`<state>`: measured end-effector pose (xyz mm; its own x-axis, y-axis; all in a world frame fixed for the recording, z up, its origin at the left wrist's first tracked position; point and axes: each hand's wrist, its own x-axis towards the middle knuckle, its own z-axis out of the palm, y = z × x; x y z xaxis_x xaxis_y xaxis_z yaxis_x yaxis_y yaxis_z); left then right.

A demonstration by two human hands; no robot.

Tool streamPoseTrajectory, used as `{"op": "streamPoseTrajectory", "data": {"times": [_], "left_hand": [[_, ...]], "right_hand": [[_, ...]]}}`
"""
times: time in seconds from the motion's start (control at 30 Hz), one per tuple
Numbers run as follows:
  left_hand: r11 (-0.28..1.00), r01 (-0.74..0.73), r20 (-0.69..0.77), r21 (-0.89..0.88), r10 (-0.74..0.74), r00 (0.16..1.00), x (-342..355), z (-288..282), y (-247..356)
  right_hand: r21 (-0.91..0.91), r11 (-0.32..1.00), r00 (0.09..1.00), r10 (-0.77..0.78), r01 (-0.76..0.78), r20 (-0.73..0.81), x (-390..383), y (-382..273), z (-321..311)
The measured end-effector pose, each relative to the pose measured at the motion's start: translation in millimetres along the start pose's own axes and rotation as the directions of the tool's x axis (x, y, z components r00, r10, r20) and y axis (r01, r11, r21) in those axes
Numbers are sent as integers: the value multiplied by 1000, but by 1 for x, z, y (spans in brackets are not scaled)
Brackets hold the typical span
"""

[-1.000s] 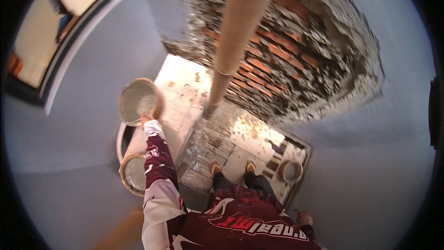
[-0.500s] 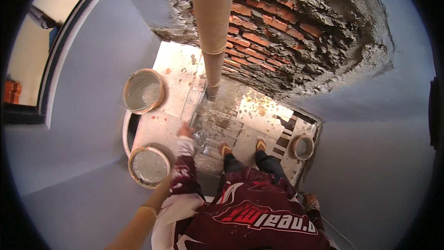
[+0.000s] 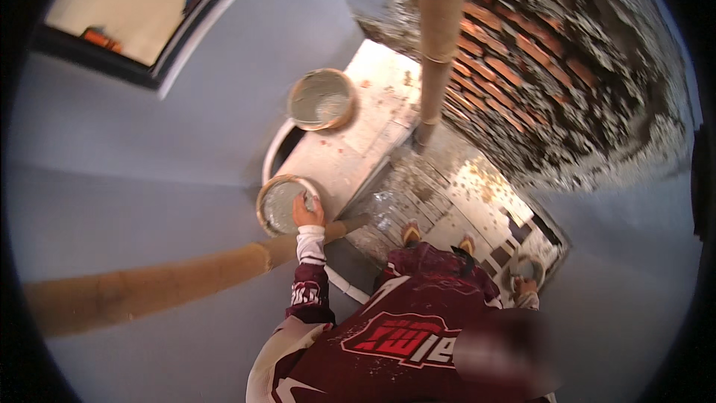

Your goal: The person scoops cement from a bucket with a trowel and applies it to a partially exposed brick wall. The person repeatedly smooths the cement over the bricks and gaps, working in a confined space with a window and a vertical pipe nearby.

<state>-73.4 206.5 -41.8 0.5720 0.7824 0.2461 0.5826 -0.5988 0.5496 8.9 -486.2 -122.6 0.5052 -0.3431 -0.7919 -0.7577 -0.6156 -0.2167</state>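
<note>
My left hand (image 3: 308, 211) is at the near-right rim of a round bucket (image 3: 261, 213) of wet grey mortar. Its fingers are curled over that rim. On the right, my right hand (image 3: 526, 286) is low beside a smaller bucket (image 3: 532, 263), and overlaps its near side. Its fingers are too small and partly hidden, so I cannot make out their grip. A second large bucket (image 3: 322, 98) with grey mortar stands farther off on the pale board (image 3: 350, 151).
A bamboo pole (image 3: 440, 37) rises ahead; another bamboo pole (image 3: 164, 276) slants across the left. Exposed brickwork (image 3: 514, 60) with rough mortar is at the upper right. Splashed planks (image 3: 418, 194) lie around my feet, with dark gaps (image 3: 500, 257) at the right. A window opening (image 3: 123, 11) is upper left.
My left hand has moved from over the boards to the near mortar bucket's rim. My right hand has come to the small bucket. The whole view has swung round to the left.
</note>
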Motion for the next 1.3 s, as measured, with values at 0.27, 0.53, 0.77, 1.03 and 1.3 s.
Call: {"op": "streamPoseTrajectory", "data": {"times": [0.27, 0.53, 0.77, 1.03, 1.3], "left_hand": [[768, 640, -422, -19, -587, 691, 67, 7, 3], [336, 928, -760, 160, -558, 333, 84, 15, -43], [433, 863, -422, 260, -753, 505, 68, 3, -93], [570, 461, -67, 680, -579, 813, 116, -23, -118], [772, 25, 458, 635, -402, 793, 168, 14, -103]], "right_hand": [[3, 983, 980, -185, 186, -67, 110, 102, 47], [405, 876, 963, 207, -260, 172, -25, 52, 33], [424, 828, 927, 363, -368, 96, -93, 84, 55], [-97, 969, 970, 235, -228, 66, -70, 155, 86], [53, 985, 986, 164, -166, 34, -22, 148, 94]]}}
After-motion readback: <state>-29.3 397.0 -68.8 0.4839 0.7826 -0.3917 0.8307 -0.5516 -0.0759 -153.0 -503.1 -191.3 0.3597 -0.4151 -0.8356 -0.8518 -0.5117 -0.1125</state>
